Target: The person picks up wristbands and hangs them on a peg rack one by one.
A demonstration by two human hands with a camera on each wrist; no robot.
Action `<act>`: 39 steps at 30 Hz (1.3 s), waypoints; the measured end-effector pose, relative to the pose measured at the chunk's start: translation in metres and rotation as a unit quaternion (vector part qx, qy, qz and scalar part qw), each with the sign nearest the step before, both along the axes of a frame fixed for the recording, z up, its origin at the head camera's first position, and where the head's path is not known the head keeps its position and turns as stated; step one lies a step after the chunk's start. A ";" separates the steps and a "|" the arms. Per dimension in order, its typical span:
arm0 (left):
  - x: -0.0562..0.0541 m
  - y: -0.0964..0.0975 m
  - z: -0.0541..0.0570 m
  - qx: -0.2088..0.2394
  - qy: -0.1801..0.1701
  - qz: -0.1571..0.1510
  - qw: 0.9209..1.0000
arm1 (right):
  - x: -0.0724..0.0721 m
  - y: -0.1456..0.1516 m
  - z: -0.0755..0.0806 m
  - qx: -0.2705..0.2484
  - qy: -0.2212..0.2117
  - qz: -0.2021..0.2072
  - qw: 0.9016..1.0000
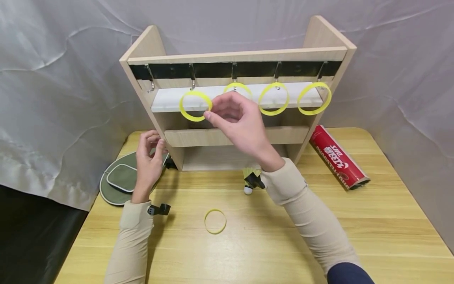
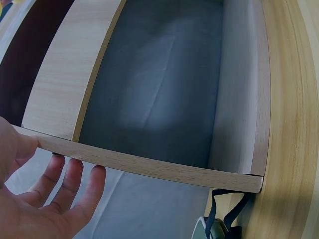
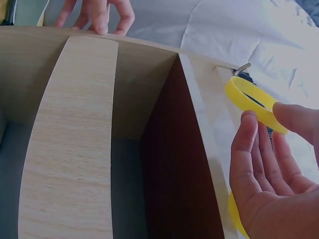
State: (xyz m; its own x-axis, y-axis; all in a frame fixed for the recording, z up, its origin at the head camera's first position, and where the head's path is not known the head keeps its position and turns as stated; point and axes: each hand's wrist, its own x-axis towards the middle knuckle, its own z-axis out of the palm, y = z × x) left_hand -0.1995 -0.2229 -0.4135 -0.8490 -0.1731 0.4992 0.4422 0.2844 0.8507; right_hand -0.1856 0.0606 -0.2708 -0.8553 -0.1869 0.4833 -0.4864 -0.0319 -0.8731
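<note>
Between thumb and fingertips, my right hand (image 1: 244, 122) pinches a yellow ring (image 1: 184, 112) by its right side, just below the second hook (image 1: 193, 83) from the left. The right wrist view shows the held ring (image 3: 243, 98) tilted close to a metal hook (image 3: 242, 69). Three other yellow rings hang from hooks to the right; one of them (image 1: 238, 84) is partly hidden by my right hand. My left hand (image 1: 149, 159) holds the left side panel of the wooden shelf (image 2: 149, 163), thumb at its front edge and fingers along the outer face.
Another yellow ring (image 1: 215, 232) lies on the table (image 1: 198, 260). A shuttlecock (image 1: 248, 190) rests before the shelf, partly behind the right wrist's camera. To the right lies a red tube (image 1: 337, 157); a green bag (image 1: 117, 193) sits at left. The leftmost hook (image 1: 151, 85) is bare.
</note>
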 end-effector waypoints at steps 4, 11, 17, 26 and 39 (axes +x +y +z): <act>0.000 0.001 0.001 -0.001 0.000 -0.002 1.000 | -0.001 0.000 0.000 -0.007 -0.002 -0.006 1.000; -0.002 0.001 0.003 0.003 0.000 -0.002 1.000 | 0.001 -0.001 0.000 -0.017 0.017 -0.009 1.000; 0.000 0.000 0.001 0.006 0.000 -0.001 1.000 | -0.002 -0.006 0.002 -0.029 0.007 -0.007 1.000; 0.000 0.001 0.000 0.006 0.001 -0.004 1.000 | -0.004 -0.007 -0.001 -0.017 -0.012 -0.041 0.999; 0.000 0.000 0.001 0.007 -0.004 -0.001 1.000 | 0.014 -0.006 -0.014 0.052 0.027 -0.099 0.993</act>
